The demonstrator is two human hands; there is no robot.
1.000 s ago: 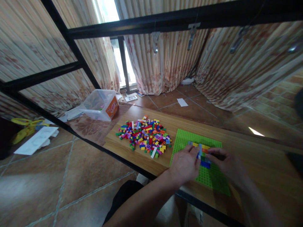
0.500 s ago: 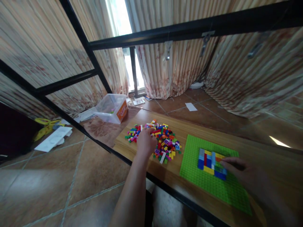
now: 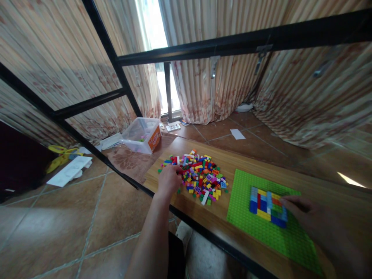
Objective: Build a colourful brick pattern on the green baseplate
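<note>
a person's bare right hand (image 3: pixel 303 211) comes in from the lower right, slightly blurred, its thumb and forefinger close together; whether they grip anything, i cannot tell. just at those fingertips, to their left, is a flat rectangular panel of small plastic bricks (image 3: pixel 267 207) in blue, light blue, yellow, red, white, orange and green. it lies on a square bright green studded plastic baseplate (image 3: pixel 242 193), which spreads below and to the left of the right fingers. under all this runs a long light-brown wooden tabletop (image 3: pixel 209 215) with a black front edge. the bare left hand (image 3: pixel 171 179) reaches across it, well apart from the right, fingers bent down and held narrow at the left part of a loose heap of mixed, many-coloured plastic bricks (image 3: pixel 200 170); whether they pinch a brick is hidden. most of the heap lies to the right of the left fingertips, between them and the baseplate. beyond the left fingers, on the floor, sits a clear plastic box (image 3: pixel 135 145) with an orange label. past both hands, a white sheet of paper (image 3: pixel 237 134) lies on brown tiles, and farthest hang striped, flower-patterned curtains (image 3: pixel 197 85).
</note>
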